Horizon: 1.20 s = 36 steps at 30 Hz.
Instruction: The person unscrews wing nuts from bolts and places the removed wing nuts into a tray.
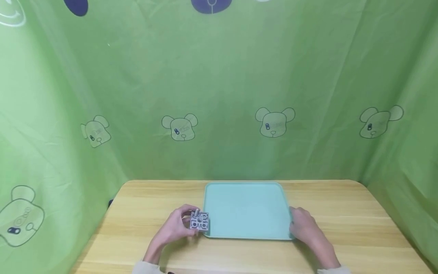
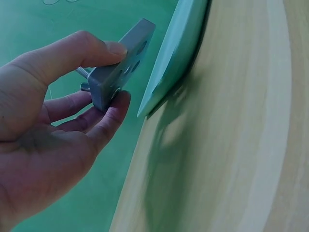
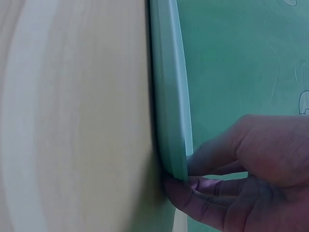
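Observation:
My left hand (image 1: pixel 175 227) pinches a small grey square block (image 1: pixel 199 224) between thumb and fingers, just above the left edge of a pale turquoise tray (image 1: pixel 246 209). The block has several round holes in its face. In the left wrist view a threaded screw (image 2: pixel 83 72) sticks out of its back, and the block (image 2: pixel 131 52) is held apart from the tray's rim. At the tray's right side my right hand (image 1: pixel 305 227) grips the rim near the front corner. The right wrist view shows fingertips tucked beneath that rim (image 3: pixel 170 96), with the thumb against its upper side.
The tray lies on a wooden table (image 1: pixel 342 213) with rounded far corners. A green curtain (image 1: pixel 226 83) printed with bear heads hangs behind the table and along both sides.

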Motion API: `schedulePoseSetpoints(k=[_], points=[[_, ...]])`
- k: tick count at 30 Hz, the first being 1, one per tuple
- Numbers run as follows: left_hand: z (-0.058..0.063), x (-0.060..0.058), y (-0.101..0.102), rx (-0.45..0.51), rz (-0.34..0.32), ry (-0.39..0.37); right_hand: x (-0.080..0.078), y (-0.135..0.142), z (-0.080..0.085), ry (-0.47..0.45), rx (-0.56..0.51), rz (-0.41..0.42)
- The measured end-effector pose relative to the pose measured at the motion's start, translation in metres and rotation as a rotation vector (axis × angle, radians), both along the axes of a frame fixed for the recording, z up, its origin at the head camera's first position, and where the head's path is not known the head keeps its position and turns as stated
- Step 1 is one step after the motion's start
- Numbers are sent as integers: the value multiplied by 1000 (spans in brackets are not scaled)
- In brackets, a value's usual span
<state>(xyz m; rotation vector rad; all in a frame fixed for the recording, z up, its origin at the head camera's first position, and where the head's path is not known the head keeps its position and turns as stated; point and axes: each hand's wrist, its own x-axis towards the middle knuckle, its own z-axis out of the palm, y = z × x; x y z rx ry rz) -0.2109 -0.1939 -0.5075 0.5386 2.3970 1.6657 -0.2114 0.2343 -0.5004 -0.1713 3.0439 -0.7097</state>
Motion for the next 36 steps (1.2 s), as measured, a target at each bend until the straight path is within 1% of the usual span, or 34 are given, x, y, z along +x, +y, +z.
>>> schedulePoseSetpoints(k=[5,13,19,22,27,31,36], points=[[0,0,3,6,4,8,1,-7,-1,-3,-8,-9],[4,3,11,-42,16,72,2,-19,2,-14,-48,-2],[6,6,19,2,-12,81,0,-26,0,-27,-44,-15],[6,6,22,20,-14,81,0,-27,-1,-28,-44,-25],[6,7,24,63,-4,63,0,-27,-1,-7,-50,-21],[8,6,25,103,-8,32,1,-27,-1,-3,-48,-21],[7,6,26,139,13,-15,2,-27,-1,-2,-47,-21]])
